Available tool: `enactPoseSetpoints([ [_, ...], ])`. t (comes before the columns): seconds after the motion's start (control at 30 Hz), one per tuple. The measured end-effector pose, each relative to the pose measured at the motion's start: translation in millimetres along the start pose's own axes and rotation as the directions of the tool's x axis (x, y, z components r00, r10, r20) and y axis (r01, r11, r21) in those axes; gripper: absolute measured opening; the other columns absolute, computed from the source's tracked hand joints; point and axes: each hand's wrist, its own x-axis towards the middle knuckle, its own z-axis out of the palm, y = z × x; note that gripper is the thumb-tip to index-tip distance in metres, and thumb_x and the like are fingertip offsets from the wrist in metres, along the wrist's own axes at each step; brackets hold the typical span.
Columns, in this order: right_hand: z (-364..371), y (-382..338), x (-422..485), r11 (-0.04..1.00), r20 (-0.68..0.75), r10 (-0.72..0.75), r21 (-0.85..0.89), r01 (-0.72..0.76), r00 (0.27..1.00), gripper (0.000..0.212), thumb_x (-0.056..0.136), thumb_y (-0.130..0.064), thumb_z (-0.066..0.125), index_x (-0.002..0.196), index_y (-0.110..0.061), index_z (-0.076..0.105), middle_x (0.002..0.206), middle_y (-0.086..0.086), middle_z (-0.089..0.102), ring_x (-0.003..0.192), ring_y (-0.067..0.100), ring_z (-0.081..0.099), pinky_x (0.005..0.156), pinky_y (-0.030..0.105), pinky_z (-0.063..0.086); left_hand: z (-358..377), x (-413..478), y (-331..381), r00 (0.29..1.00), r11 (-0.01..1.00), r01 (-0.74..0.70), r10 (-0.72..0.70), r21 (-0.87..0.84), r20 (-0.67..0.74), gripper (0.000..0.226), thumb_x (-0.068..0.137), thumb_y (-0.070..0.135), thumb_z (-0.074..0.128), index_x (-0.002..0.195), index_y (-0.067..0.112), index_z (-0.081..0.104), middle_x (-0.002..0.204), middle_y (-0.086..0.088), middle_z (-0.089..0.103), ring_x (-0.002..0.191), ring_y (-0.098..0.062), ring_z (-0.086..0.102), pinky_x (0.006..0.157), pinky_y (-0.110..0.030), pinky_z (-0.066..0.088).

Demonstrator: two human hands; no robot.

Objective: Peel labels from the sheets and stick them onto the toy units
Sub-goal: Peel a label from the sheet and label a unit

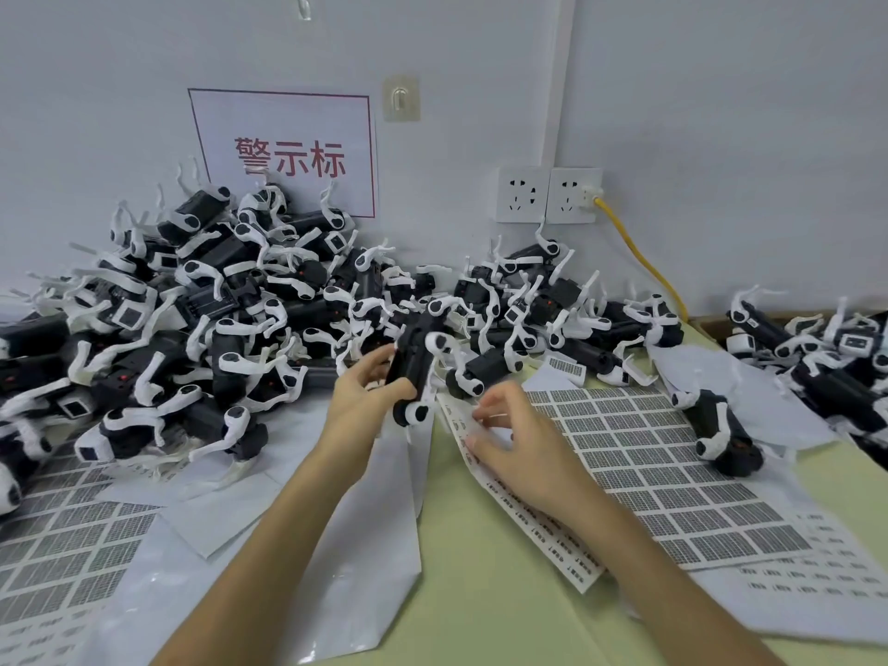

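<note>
black plastic body, white legs: the toy unit (414, 362) stands upright above the table edge, my left hand (367, 394) wrapped round its middle. it seems light and stiff, but the thin legs look snappable, so grip the body. my right hand (509, 437) curls onto the label strip (562, 555); blur hides any pinch.

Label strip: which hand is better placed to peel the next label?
Right. The right hand sits on the label strip, fingertips near its top end, while the left hand is occupied gripping a toy unit just beside it.
</note>
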Motion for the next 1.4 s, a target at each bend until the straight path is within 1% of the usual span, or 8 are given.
enactPoseSetpoints([
  [0.13,2,2,2,0.996,0.073,0.061,-0.073,-0.055,0.995,0.027,0.097,-0.040,0.065,0.119,-0.035,0.049,0.129,-0.014,0.061,0.118,0.006,0.059,0.101,0.031,0.047,-5,0,3,0.980,0.984,-0.141,0.124,-0.109,-0.154,0.074,0.062,0.015,0.066,0.136,0.022,0.064,0.110,-0.009,0.061,0.093,-0.017,0.060,0.076,-0.019,0.051],
  [0.27,3,4,-1,0.983,0.155,0.087,-0.174,-0.060,0.984,0.035,0.097,-0.037,0.067,0.128,-0.032,0.051,0.132,-0.012,0.063,0.120,0.005,0.058,0.105,0.032,0.047,-10,0,10,0.936,0.924,-0.255,0.161,-0.286,-0.314,0.075,0.065,0.014,0.060,0.141,0.015,0.059,0.114,-0.010,0.057,0.103,-0.023,0.058,0.094,-0.036,0.050],
  [0.43,0,-3,0,0.999,-0.003,0.048,0.023,-0.048,0.999,0.018,0.099,-0.021,0.065,0.116,-0.026,0.066,0.114,-0.015,0.069,0.106,-0.001,0.064,0.097,0.025,0.052,-15,-6,16,0.994,0.850,-0.102,0.100,-0.516,-0.031,0.050,0.077,0.014,0.053,0.125,0.001,0.059,0.101,-0.017,0.070,0.083,-0.025,0.070,0.066,-0.028,0.058],
  [0.67,-29,-18,0,0.744,-0.117,0.176,0.666,-0.054,0.977,0.018,0.098,-0.006,0.059,0.091,-0.014,0.074,0.084,0.004,0.073,0.082,0.016,0.068,0.079,0.034,0.049,16,-17,2,0.969,0.977,-0.077,0.121,-0.199,0.216,0.084,0.069,0.003,0.064,0.148,0.024,0.046,0.106,-0.021,0.072,0.100,-0.031,0.071,0.089,-0.043,0.057],
  [0.8,-29,-19,1,0.745,-0.158,0.220,0.664,-0.061,0.963,0.013,0.093,-0.010,0.067,0.086,-0.018,0.075,0.078,-0.007,0.069,0.079,0.008,0.060,0.081,0.029,0.044,21,-20,-7,0.946,0.991,-0.114,0.130,-0.069,0.296,0.084,0.073,0.007,0.074,0.145,0.043,0.048,0.117,-0.016,0.073,0.108,-0.032,0.072,0.083,-0.032,0.058],
  [1.07,-26,-20,-1,0.805,-0.037,0.093,0.591,-0.053,0.995,0.010,0.100,-0.019,0.064,0.099,-0.013,0.072,0.081,-0.012,0.070,0.082,0.001,0.063,0.074,0.011,0.050,29,-24,-12,0.913,0.987,-0.159,0.148,-0.002,0.381,0.078,0.081,0.016,0.080,0.145,0.045,0.046,0.116,-0.004,0.076,0.111,-0.022,0.072,0.086,-0.031,0.059],
  [1.2,-23,-22,-1,0.825,-0.005,0.114,0.558,-0.092,0.993,0.015,0.104,-0.020,0.059,0.103,-0.012,0.071,0.084,-0.012,0.071,0.085,0.003,0.065,0.083,0.021,0.052,30,-26,-13,0.901,0.982,-0.190,0.182,-0.018,0.393,0.077,0.081,0.013,0.079,0.145,0.041,0.046,0.117,-0.004,0.076,0.109,-0.023,0.073,0.083,-0.030,0.059],
  [1.4,-21,-23,-1,0.828,-0.018,0.146,0.550,-0.113,0.989,0.020,0.106,-0.021,0.054,0.109,-0.008,0.069,0.110,0.017,0.072,0.108,0.030,0.068,0.108,0.052,0.048,31,-25,-14,0.885,0.970,-0.245,0.223,0.000,0.409,0.082,0.081,0.008,0.080,0.149,0.035,0.042,0.122,0.005,0.074,0.107,-0.022,0.075,0.088,-0.035,0.061],
])
